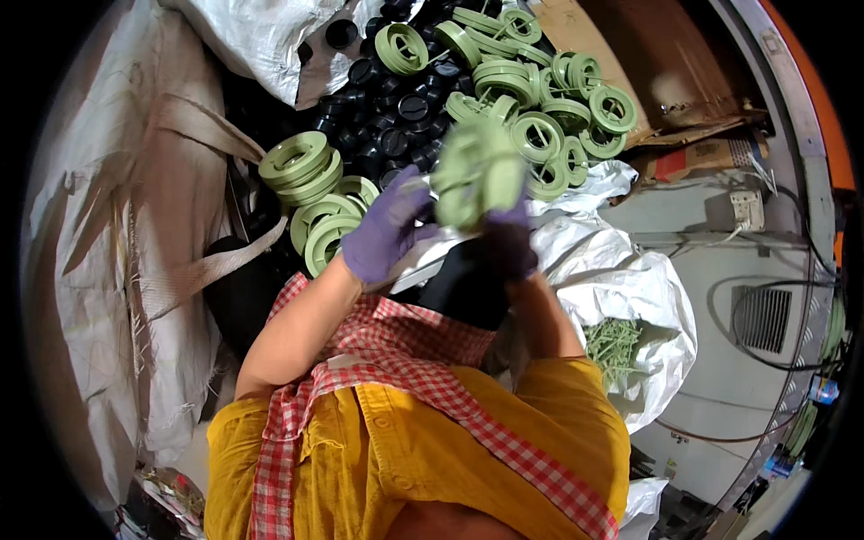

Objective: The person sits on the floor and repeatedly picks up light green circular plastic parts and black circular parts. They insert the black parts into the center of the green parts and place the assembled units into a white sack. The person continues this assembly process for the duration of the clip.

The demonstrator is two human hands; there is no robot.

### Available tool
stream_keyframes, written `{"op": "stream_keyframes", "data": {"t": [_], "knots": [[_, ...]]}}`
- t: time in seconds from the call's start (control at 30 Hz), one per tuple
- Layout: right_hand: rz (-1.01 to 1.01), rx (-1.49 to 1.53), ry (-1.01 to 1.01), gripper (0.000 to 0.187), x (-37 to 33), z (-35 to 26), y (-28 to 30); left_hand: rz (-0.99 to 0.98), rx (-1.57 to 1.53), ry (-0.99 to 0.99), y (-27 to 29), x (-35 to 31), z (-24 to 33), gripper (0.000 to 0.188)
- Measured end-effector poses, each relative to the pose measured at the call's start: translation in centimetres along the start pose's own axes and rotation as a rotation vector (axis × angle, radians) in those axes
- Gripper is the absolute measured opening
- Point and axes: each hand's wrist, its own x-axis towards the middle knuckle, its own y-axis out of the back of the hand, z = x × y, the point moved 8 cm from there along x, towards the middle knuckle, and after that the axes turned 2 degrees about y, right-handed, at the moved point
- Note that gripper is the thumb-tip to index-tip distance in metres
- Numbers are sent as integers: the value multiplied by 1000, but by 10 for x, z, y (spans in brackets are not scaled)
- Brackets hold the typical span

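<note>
Pale green, blurry ring part (479, 171) (might be more than one, too smeared to tell) is up in the right hand (508, 236), fingers closed on its lower right side. Left hand (385, 229), also in a purple glove, is just off the part's left side with fingers loosely spread, nothing gripped; can't tell if a fingertip touches. Lookswise: chunky, round, with what seem to be openings, same green as the ring pile (540, 135) beyond it and the ring stack (301, 171) left of the gloves. Black caps (387, 135) lie heaped behind the hands.
</note>
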Motion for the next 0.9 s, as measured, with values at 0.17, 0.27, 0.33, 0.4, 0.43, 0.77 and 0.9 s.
{"op": "stream_keyframes", "data": {"t": [0.17, 0.27, 0.33, 0.4, 0.43, 0.77, 0.9], "knots": [[-249, 571, -403, 89, -36, 1, -90, 329, -178, 68, 16, -34, -4, 41], [-69, 378, -397, 68, -38, -1, -96, 224, 98, -139, 12, -50, 18, 41], [-90, 248, -247, 60, -40, 2, -92, 156, 35, -142, 8, -55, 32, 40], [-73, 206, -281, 60, -46, 14, -95, 242, -388, 11, 11, -51, 18, 37], [-65, 182, -297, 60, -49, 23, -94, 319, -375, 93, 22, -46, 7, 36], [622, -434, -34, 15, 66, 77, 120, 700, -212, -31, 152, -32, 52, 42], [785, -871, -670, 87, 116, 178, 191, 910, 829, 68, 229, -48, 15, 60]]}}
